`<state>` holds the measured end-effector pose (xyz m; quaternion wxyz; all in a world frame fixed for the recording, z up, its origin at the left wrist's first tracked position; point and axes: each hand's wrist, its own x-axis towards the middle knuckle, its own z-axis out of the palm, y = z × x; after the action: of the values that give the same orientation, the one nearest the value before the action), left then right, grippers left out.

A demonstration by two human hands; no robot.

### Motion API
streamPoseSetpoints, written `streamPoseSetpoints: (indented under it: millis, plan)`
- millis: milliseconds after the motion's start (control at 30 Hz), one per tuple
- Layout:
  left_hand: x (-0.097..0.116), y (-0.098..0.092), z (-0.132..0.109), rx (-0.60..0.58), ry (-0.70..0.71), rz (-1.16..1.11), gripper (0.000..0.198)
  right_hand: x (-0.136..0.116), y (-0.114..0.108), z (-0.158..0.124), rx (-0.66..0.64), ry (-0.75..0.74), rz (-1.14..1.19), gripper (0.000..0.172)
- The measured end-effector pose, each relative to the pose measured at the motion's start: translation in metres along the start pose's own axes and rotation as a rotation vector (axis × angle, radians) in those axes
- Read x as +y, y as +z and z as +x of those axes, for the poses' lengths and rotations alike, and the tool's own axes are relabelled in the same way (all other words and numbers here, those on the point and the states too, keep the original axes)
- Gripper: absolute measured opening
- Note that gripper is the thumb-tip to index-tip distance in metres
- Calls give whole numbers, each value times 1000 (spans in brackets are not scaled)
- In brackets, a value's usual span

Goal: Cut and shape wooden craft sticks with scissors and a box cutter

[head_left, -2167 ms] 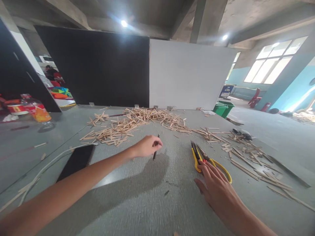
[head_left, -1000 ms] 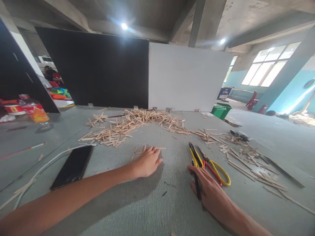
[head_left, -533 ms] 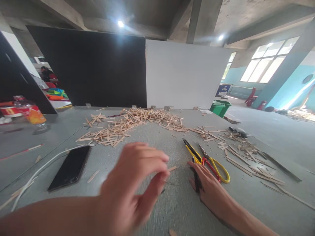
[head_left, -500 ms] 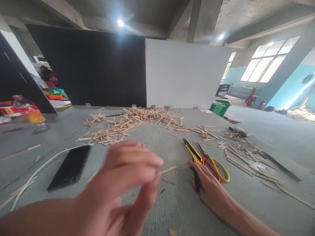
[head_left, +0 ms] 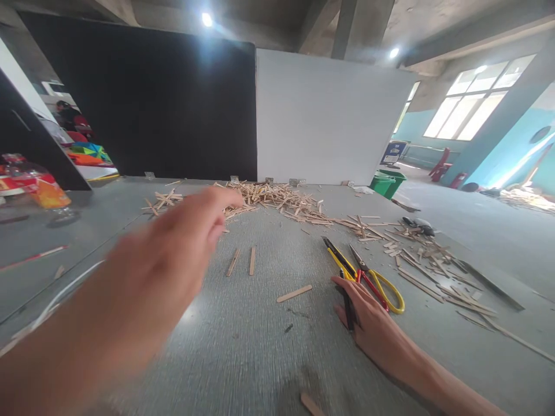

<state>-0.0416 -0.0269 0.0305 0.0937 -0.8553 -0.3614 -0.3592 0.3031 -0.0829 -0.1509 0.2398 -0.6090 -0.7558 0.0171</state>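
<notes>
My left hand [head_left: 177, 248], blurred by motion, stretches over the table toward the pile of small wooden sticks [head_left: 286, 199]. Its index finger reaches forward apart from the thumb, and nothing shows between them; the other fingers are mostly hidden. My right hand [head_left: 368, 315] rests on the table, closed around a dark pen [head_left: 347, 306]. Just beyond it lie a yellow and black utility knife [head_left: 338, 257] and scissors [head_left: 377, 286] with red and yellow handles. Between the hands lies a single wooden stick [head_left: 295, 293], with two more sticks [head_left: 252, 261] farther back.
Thin wood scraps [head_left: 433, 266] and a long metal strip [head_left: 492, 284] lie at the right. A drink bottle [head_left: 47, 190], a red and white pencil [head_left: 34, 258] and a white cable [head_left: 65, 289] are at the left. Black and white panels [head_left: 316, 115] stand behind.
My left hand has moved forward and left from the middle of the table to the pile. It now covers the phone. The right hand has stayed in place with the pen.
</notes>
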Motion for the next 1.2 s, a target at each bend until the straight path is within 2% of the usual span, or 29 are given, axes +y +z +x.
streamPoseSetpoints:
  millis: [33,100,133,200,300,367,400,467,500,533,600,767,900,967,1000,1100,1133,1200]
  plan:
    - [-2,4,10,-31,56,10,25,0,0,0,3,-1,-3,43]
    - [-4,19,26,-72,185,-34,38,0,0,1,7,-4,-9,44]
    - [-5,27,32,-67,209,-21,50,0,-1,1,8,-6,-12,44]
    - [-6,44,39,-19,202,-37,60,0,-1,2,6,-8,-18,44]
    - [-10,62,39,-66,130,-103,55,0,-2,2,-2,-13,-24,45]
    - [-17,70,37,-113,87,-110,39,-1,-3,2,-8,-11,-26,45]
    - [-21,74,36,-146,71,-119,31,-1,-4,2,-11,-8,-26,45]
    - [-31,82,35,-249,57,-153,38,-1,-6,2,-16,0,-26,45]
    - [-37,86,36,-389,51,-226,41,-1,-6,1,-18,3,-24,45]
    - [-41,89,37,-454,50,-250,38,-1,-6,1,-19,4,-23,45]
    - [-46,96,40,-498,39,-267,28,0,-6,0,-18,2,-18,45]
    - [-39,102,46,-425,-7,-264,65,5,0,-1,-28,3,-13,46]
    - [-38,101,43,-408,-59,-329,57,8,3,-2,-44,18,-13,46]
    - [-42,100,41,-469,-70,-403,36,8,3,-2,-53,22,-9,46]
    - [-44,100,41,-513,-71,-448,33,8,3,-2,-56,25,-8,46]
    - [-48,102,44,-639,-79,-597,76,7,2,-1,-65,32,-3,45]
    - [-48,102,47,-667,-83,-632,81,6,2,-1,-68,33,-1,45]
    - [-46,102,53,-721,-130,-762,73,6,1,0,-76,33,5,45]
